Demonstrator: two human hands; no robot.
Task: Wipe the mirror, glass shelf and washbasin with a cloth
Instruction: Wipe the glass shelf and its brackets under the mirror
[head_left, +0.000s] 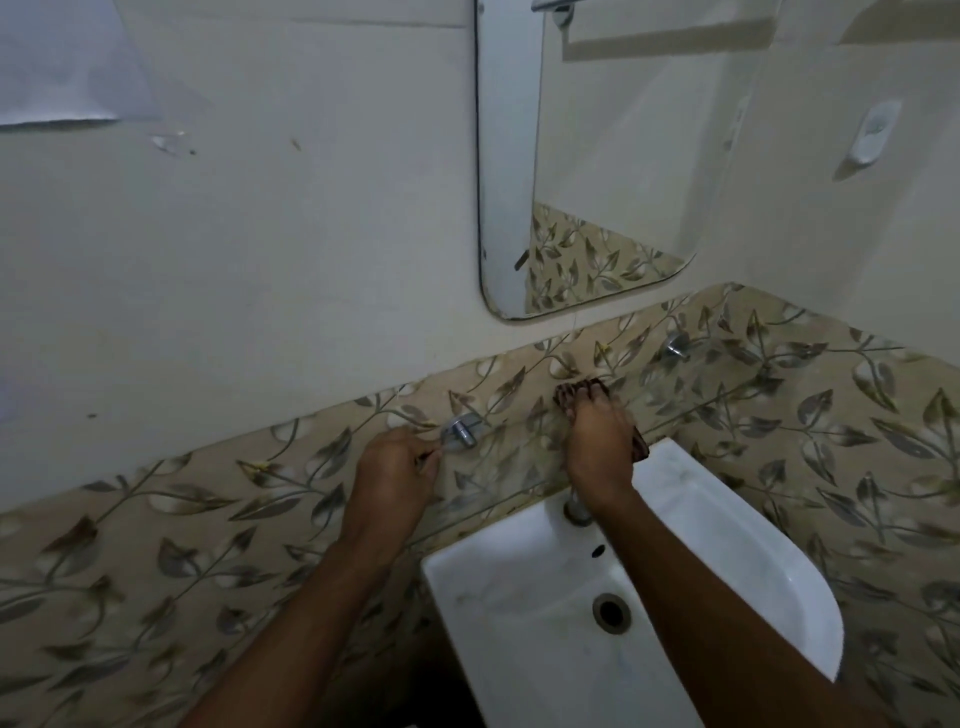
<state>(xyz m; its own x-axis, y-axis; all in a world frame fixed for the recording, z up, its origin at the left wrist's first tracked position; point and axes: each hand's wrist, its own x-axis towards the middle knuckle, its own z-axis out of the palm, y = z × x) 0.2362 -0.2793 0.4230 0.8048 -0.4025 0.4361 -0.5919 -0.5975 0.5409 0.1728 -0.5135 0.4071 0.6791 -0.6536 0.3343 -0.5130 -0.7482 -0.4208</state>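
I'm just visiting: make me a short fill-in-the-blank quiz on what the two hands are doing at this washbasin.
1. The right hand presses a dark cloth on the glass ____.
2. The left hand pinches the shelf edge beside a chrome ____ on the wall.
3. The white washbasin sits ____ the mirror.

Missing words: shelf; bracket; below

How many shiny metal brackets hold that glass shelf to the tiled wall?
2: one chrome shelf bracket beside the left hand, another chrome bracket farther right, beyond the right hand. None seem hidden.
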